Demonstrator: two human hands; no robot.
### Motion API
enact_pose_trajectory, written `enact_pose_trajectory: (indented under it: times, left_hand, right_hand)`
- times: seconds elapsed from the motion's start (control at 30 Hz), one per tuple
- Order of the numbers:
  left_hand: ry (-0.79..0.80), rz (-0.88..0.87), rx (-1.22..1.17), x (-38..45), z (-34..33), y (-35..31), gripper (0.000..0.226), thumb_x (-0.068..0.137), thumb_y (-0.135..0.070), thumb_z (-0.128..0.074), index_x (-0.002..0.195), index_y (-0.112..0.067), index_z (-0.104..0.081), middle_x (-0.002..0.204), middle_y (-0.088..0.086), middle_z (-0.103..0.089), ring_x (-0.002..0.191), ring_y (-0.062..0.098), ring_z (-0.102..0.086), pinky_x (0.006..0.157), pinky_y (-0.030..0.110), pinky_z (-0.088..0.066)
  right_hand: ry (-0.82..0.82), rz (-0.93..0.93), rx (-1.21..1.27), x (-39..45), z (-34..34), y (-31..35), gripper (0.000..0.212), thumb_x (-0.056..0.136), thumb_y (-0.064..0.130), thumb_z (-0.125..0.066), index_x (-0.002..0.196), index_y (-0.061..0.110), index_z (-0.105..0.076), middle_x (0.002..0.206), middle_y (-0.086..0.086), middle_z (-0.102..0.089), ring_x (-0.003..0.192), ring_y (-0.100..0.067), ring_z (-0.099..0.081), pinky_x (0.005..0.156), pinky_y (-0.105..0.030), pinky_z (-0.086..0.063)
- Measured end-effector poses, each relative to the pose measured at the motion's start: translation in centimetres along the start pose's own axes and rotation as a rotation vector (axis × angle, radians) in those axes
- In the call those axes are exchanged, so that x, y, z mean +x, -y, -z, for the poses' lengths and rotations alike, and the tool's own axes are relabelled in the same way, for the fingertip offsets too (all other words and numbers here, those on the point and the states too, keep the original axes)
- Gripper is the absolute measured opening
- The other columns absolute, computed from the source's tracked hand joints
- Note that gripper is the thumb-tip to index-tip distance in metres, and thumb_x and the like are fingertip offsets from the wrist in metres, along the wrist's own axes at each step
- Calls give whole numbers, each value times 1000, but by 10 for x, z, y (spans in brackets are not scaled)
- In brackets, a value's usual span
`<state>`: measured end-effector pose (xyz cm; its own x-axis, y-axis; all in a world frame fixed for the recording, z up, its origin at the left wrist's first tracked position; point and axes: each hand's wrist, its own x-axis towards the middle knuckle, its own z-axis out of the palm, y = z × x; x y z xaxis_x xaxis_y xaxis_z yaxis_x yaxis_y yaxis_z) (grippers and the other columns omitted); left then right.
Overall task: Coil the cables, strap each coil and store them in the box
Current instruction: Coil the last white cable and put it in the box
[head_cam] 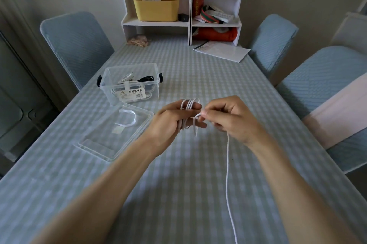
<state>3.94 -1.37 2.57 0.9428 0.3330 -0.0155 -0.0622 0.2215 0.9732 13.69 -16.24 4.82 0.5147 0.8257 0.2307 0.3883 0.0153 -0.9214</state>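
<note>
Mid-table (178,164), both hands — left (168,122), right (230,118) — wind white cable (227,164).

Worktop: your worktop (198,174) wears a pale blue-and-white checked cloth.
Left, farther from you: the clear box (130,86) stands open, with cables inside.
Left, nearer you: its clear lid (113,134) lies flat, just beside the box.
Far end: a white shelf unit (181,11) stands there.
Far right: you have white papers (222,51) lying flat.
</note>
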Motion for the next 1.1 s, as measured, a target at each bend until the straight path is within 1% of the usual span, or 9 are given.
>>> enact_pose_trajectory:
  times: [0.13, 0.23, 0.4, 0.5, 0.63, 0.83, 0.97, 1.03, 1.1]
  left_hand:
    - [26, -4, 132, -6, -3, 1, 24, 89, 3, -46, 105, 4, -63, 94, 22, -73, 70, 29, -61, 75, 37, -46]
    - [70, 31, 144, -8, -3, 4, 23, 92, -6, -43, 98, -2, -65, 77, 18, -69, 63, 25, -56, 73, 36, -42]
    - [86, 97, 71, -9, -6, 5, 27, 99, -16, -40, 87, -3, -61, 54, 4, -41, 49, 17, -40, 72, 32, -43]
    - [11, 113, 1, -8, -7, 5, 26, 101, -13, -40, 82, -8, -58, 52, -2, -38, 44, 12, -35, 68, 29, -42]
    - [-129, 157, -284, -3, -2, 6, 23, 99, -14, -44, 82, -10, -58, 54, -3, -46, 42, 9, -36, 66, 25, -42]
    - [-302, 128, -697, 5, 13, -1, 22, 96, -5, -43, 75, -7, -52, 48, -4, -36, 38, 9, -39, 61, 23, -56]
    - [-391, 15, -855, 12, 36, -8, 28, 97, -1, -33, 73, -11, -46, 48, -7, -39, 36, 5, -38, 59, 21, -55]
    - [-444, -12, -855, 14, 45, -10, 29, 97, 0, -31, 77, -12, -47, 49, -9, -44, 35, 3, -39, 62, 20, -52]
    - [-493, -8, -842, 14, 48, -12, 25, 98, -1, -34, 83, -12, -52, 52, -9, -50, 36, 2, -43, 65, 19, -49]
  right_hand:
    - [-194, 84, -19, 4, 5, -8, 17, 94, 8, -63, 82, 9, -75, 50, 13, -54, 43, -2, -47, 49, -12, -33]
    - [-325, 109, -41, 7, 5, -13, 9, 91, 9, -68, 88, 10, -76, 59, 18, -61, 49, 1, -55, 50, -8, -37]
    - [-444, 10, -79, 8, 7, -25, 9, 89, 20, -73, 81, 16, -74, 56, 22, -60, 48, 3, -55, 51, -7, -37]
    - [-409, -73, -110, 7, 6, -32, 15, 90, 27, -72, 77, 19, -73, 60, 16, -62, 48, 2, -53, 50, -7, -36]
    - [-331, -219, -90, 8, -1, -37, 16, 91, 27, -71, 78, 18, -73, 65, 6, -66, 47, -6, -54, 47, -17, -41]
    - [58, -553, 293, 6, -12, -32, 10, 93, 5, -60, 85, 3, -65, 58, -3, -58, 47, -16, -61, 45, -24, -50]
    - [203, -646, 465, 1, -1, -28, 21, 97, 11, -48, 81, 5, -60, 49, 0, -44, 39, -14, -52, 38, -23, -44]
    - [163, -663, 525, 2, 4, -30, 24, 98, 14, -45, 81, 6, -59, 48, 4, -39, 34, -9, -42, 34, -18, -35]
    - [14, -650, 616, 9, 3, -35, 25, 100, 16, -44, 82, 6, -59, 47, 6, -36, 31, -3, -29, 31, -15, -20]
